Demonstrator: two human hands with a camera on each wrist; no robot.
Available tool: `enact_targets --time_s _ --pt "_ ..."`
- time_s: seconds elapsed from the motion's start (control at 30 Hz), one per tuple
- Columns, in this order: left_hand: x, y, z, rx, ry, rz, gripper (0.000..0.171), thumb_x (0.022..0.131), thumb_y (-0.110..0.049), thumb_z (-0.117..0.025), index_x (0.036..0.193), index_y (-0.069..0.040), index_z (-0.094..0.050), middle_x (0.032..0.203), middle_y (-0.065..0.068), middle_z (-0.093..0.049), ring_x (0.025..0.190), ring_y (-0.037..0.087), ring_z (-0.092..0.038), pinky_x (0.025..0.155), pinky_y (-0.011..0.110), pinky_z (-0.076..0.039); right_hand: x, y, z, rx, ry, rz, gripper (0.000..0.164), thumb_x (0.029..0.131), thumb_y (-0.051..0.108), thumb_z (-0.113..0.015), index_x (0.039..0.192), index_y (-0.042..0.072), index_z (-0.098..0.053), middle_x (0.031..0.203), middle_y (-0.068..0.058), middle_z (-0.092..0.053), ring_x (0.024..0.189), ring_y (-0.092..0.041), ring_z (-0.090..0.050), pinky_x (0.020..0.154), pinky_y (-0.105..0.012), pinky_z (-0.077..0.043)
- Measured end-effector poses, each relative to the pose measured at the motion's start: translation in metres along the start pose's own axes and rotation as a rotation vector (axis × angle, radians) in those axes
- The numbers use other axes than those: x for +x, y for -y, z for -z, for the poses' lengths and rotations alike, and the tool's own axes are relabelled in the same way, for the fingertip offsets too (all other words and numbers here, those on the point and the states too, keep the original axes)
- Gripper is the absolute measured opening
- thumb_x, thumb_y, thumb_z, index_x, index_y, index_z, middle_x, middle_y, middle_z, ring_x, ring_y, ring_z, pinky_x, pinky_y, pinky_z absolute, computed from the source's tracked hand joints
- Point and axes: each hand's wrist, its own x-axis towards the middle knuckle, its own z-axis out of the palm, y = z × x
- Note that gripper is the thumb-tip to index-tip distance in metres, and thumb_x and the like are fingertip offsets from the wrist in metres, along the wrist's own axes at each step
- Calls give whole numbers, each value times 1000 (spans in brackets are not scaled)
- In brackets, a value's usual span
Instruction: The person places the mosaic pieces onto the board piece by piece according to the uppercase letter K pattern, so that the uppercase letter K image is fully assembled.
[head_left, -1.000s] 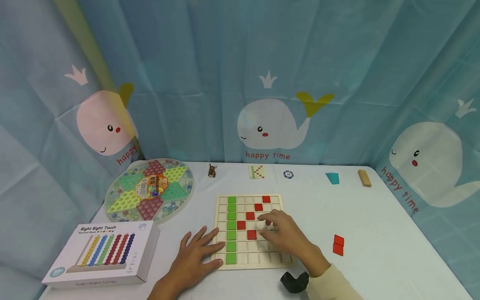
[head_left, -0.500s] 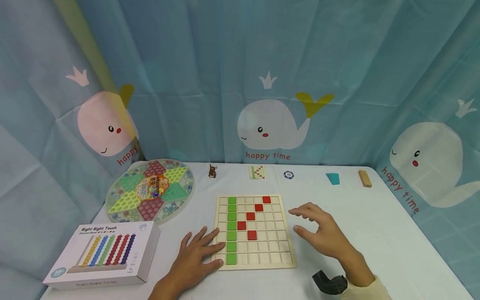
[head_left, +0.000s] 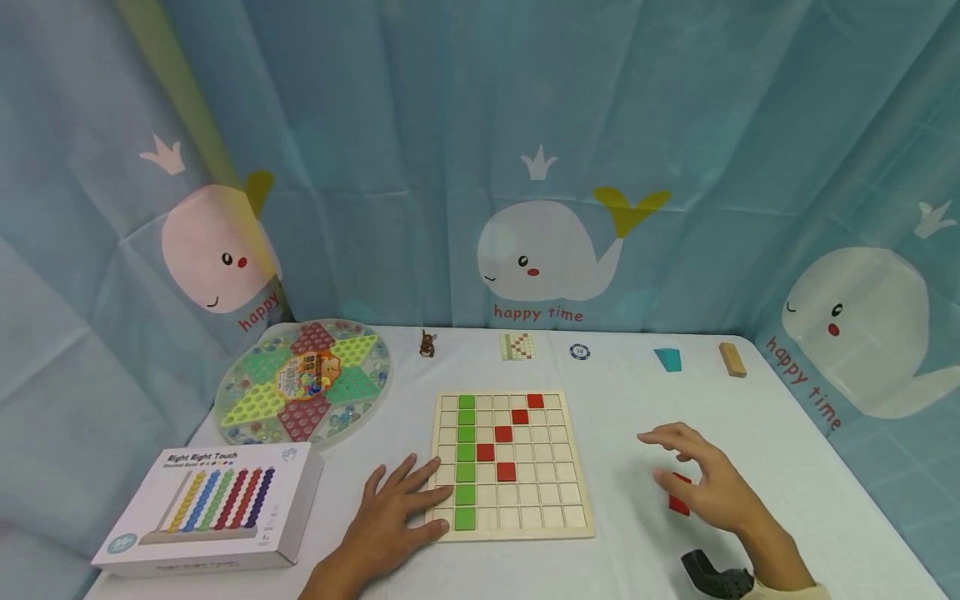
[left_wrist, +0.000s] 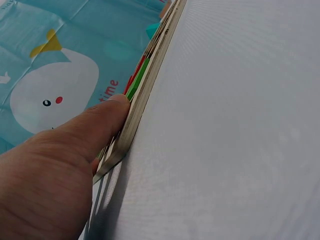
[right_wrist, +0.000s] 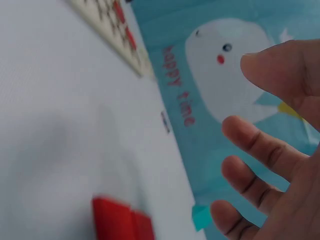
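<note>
A wooden grid board lies mid-table, with a column of green square tiles near its left side and several red square tiles, most in a diagonal. My left hand rests on the board's left edge, fingers spread; in the left wrist view its thumb presses the board's rim. My right hand hovers right of the board with thumb and fingers apart and nothing between them. Under it lie loose red tiles, partly hidden by the hand; two show in the right wrist view.
A white boxed toy and a round Chinese checkers set stand at left. Along the back lie a small brown figurine, a pattern card, a poker chip, a teal piece and a wooden block.
My right hand has moved from over the board's right half rightward to above the loose red tiles, its fingers parted. My left hand stays in place on the board.
</note>
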Motion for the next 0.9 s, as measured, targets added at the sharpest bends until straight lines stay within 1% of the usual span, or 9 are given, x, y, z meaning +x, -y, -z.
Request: enact_targets --time_s 0.13,0.2,0.27,0.37,0.43,0.53,0.63,0.77,0.9 --pt "0 0 -1 6 1 -2 45 82 -50 -71 121 -26 -70 145 -4 -46 138 34 -29 105 63 -6 -9 -18 3 6 58 -50 48 79 -5 -71 120 20 -67 117 5 -57 106 -10 -48 76 -50 -46" --pt "0 1 -1 4 2 -3 45 82 -49 -70 121 -26 -70 145 -3 -46 138 35 -29 105 63 -6 -14 -27 4 8 99 -84 48 79 -7 -70 120 17 -67 119 2 -56 109 -14 -46 77 -52 -46" --pt "0 1 -1 1 1 -6 45 83 -50 -70 121 -25 -70 145 -3 -46 138 35 -29 104 63 -6 -18 -34 5 6 146 -126 49 77 -10 -67 119 16 -68 122 -3 -54 113 -23 -44 81 -59 -45" --pt "-1 1 -1 -3 1 -4 46 83 -51 -68 121 -25 -70 146 -3 -46 139 35 -28 105 63 -6 -22 -42 5 -6 208 -180 53 72 -12 -64 116 18 -70 127 -10 -52 115 -34 -40 83 -68 -41" --pt "-1 1 -1 -3 -3 -3 46 83 -51 -68 121 -25 -70 146 -4 -46 139 35 -28 105 63 -6 -23 -45 4 -33 236 -187 56 68 -13 -63 113 20 -72 130 -14 -50 115 -36 -38 84 -71 -39" --pt "-1 1 -1 4 -11 -4 46 83 -51 -69 120 -26 -70 146 -4 -46 138 35 -29 105 63 -6 -24 -47 2 -78 242 -161 56 68 -14 -63 109 24 -73 132 -16 -49 113 -35 -37 83 -69 -40" --pt "-1 1 -1 11 -9 -3 46 82 -51 -70 121 -26 -70 146 -4 -46 138 35 -29 105 63 -7 -25 -49 -1 -112 224 -131 50 73 -11 -67 104 27 -75 131 -16 -50 111 -35 -38 82 -67 -41" --pt "-1 2 -1 10 4 -1 46 83 -52 -68 122 -26 -70 146 -5 -45 139 34 -28 105 62 -6 -25 -51 -3 -170 218 -149 37 82 0 -72 101 32 -75 132 -14 -50 112 -35 -39 85 -67 -39" --pt "0 2 -1 11 11 -2 47 84 -52 -68 122 -26 -70 146 -5 -45 139 34 -28 105 62 -7 -24 -49 -6 -220 222 -181 39 82 1 -70 102 34 -74 133 -14 -50 114 -36 -39 86 -69 -37"
